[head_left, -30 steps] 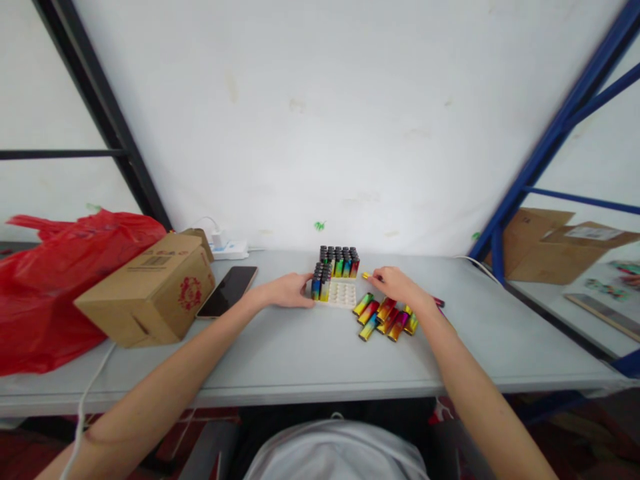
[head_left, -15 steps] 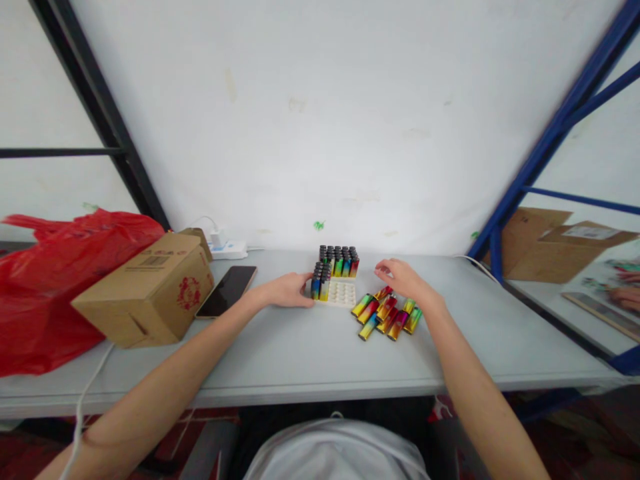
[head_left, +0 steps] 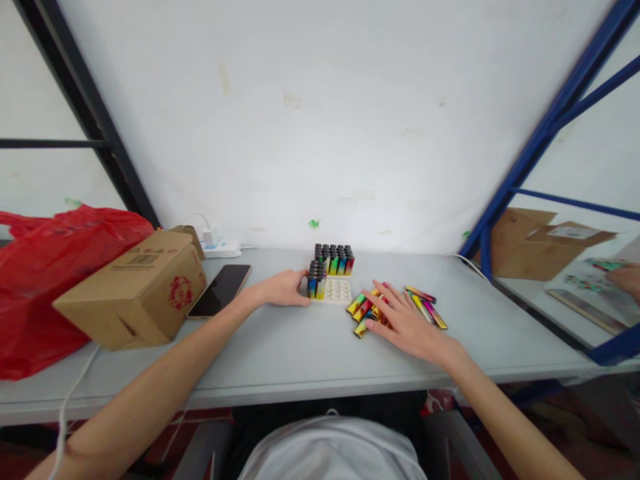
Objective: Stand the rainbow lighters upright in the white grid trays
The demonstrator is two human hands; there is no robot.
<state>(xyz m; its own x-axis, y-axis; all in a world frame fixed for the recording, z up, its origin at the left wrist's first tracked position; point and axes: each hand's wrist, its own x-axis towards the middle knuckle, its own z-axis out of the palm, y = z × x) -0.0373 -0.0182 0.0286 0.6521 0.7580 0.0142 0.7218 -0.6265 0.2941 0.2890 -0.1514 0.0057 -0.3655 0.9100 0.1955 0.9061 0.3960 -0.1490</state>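
A white tray (head_left: 338,291) with rows of round holes stands on the table. Lighters (head_left: 334,260) with black tops and gradient-coloured bodies fill its back rows. More black-topped lighters (head_left: 316,280) stand at its left front, and the holes right of them are bare. My left hand (head_left: 287,289) curls round the tray's left end, thumb at the front corner, fingers by the lighters. Spread flat, my right hand (head_left: 403,320) lies over a loose pile of shiny gradient-coloured pieces (head_left: 361,307), shaped like lighter bodies. Several more (head_left: 427,310) show beyond its fingers; the rest are covered.
A dark phone (head_left: 220,291), a cardboard box (head_left: 135,287) and a red plastic bag (head_left: 65,280) lie to the left. A power strip (head_left: 223,249) sits by the wall. Beyond the blue frame (head_left: 485,247) at right are an open carton (head_left: 530,243) and another person's hand (head_left: 627,277).
My right hand has come down onto the loose coloured pieces and opened flat, and some have spread to the right. My left hand keeps its place at the tray.
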